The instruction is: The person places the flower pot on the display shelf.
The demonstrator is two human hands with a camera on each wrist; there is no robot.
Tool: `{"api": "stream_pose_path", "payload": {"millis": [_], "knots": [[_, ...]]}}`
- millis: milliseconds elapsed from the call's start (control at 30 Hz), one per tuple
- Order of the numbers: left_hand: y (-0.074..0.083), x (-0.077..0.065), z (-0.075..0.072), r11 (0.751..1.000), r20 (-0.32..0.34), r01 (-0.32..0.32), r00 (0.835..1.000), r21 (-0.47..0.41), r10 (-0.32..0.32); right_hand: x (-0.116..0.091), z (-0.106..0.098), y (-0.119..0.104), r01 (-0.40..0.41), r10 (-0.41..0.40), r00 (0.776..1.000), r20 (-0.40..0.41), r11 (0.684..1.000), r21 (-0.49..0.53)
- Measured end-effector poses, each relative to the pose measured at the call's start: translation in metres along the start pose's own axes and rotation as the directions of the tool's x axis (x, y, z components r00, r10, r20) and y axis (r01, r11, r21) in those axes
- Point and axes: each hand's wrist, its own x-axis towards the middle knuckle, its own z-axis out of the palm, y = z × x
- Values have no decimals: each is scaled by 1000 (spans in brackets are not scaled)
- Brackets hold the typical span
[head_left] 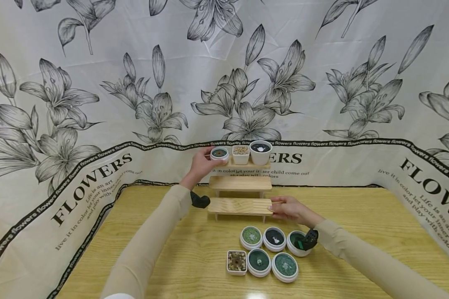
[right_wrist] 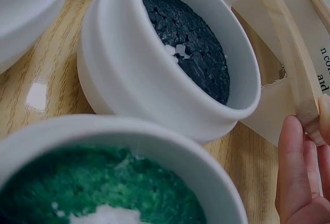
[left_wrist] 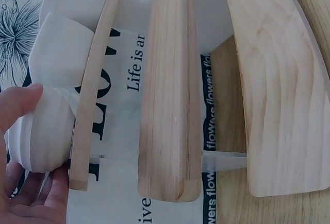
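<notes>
Hanging behind everything, we have a white cloth (head_left: 164, 74) with black-line flowers, dark lettered bands and FLOWERS print. Below it: wood-grain desk (head_left: 191, 265). Two tan sleeves (head_left: 142, 241) reach in from the near side. Wooden stand (head_left: 240, 183) is at the far side of the desk, three light boards stepped up toward the cloth. Left hand (head_left: 202, 164) is at the top board's left end; we read its grip as closed round the held pot, thumb and fingers on opposite sides. Right hand (head_left: 289, 209) is at the bottom board's right end, grip pinching that board. On the top board we see the tall white pot (head_left: 261, 156) with dark fill at right, then the pebble-filled square pot (head_left: 241, 157) in the middle, then the held pot (head_left: 219, 155), round and white, at left. Near side of the stand, on the desk, two rows. Back row: light-green-filled pot (head_left: 251, 236), dark-filled pot (head_left: 275, 237), dark-green-filled pot (head_left: 293, 246) partly hidden by the right wrist's black band (head_left: 311, 239). Front row: teal-filled pot (head_left: 285, 265) at right, deep-green-filled pot (head_left: 259, 261) next, brown-pebble square pot (head_left: 237, 261) at left, smallest of that row.
</notes>
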Motion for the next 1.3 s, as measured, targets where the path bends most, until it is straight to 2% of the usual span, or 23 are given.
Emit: {"api": "stream_pose_path", "payload": {"millis": [267, 500, 667, 967, 1100, 1300], "knots": [[0, -1, 3, 1000, -11, -6, 1000, -15, 6, -1, 0, 2, -6, 6, 1000, -6, 1000, 3], [1, -3, 7, 999, -81, -7, 997, -54, 3, 0, 0, 3, -3, 2, 1000, -14, 1000, -18], [0, -7, 7, 996, -107, 0, 994, -85, -9, 1, 1, 3, -5, 4, 1000, -18, 1000, -22], [1, -7, 6, 997, -103, -20, 995, -73, 12, 3, 1, 1, 13, -14, 1000, -11, 999, -34], [2, -9, 5, 995, -108, -27, 994, -94, 17, 2, 0, 1, 14, -14, 1000, -9, 999, -31], [4, -18, 3, 990, -115, 14, 993, -138, -30, 3, -1, 2, 0, 0, 1000, -14, 1000, -7]]}}
